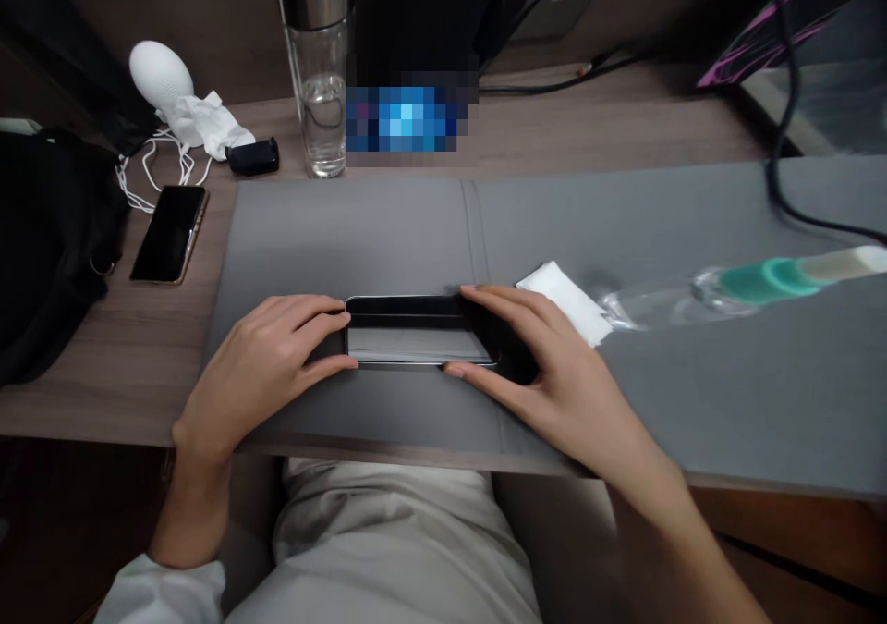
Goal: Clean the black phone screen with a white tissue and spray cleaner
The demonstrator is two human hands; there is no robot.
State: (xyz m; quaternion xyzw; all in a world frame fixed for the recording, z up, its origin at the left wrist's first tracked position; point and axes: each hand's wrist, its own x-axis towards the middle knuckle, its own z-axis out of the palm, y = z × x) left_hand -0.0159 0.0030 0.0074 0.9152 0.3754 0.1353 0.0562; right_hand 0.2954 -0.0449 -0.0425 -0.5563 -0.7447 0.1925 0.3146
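Note:
A phone [416, 339] with a dark, reflecting screen lies lengthwise across the grey desk mat [346, 236], close to the desk's front edge. My left hand [267, 360] grips its left end, fingers on the far edge and thumb on the near one. Around the right end is my right hand [547, 356], its fingers along the far edge and its thumb at the near edge. Just beyond the right hand lies a folded white tissue [565, 300]. Touching that tissue is the clear end of a spray bottle [658, 308] lying on its side, with a green and white top.
At the back stands a glass water bottle [325, 97]. To the left are a second phone [170, 234], a black clip-like object [253, 156], a white egg-shaped device [161, 74] with cords, and a black bag [55, 245]. A black cable [776, 171] hangs over the mat's right side.

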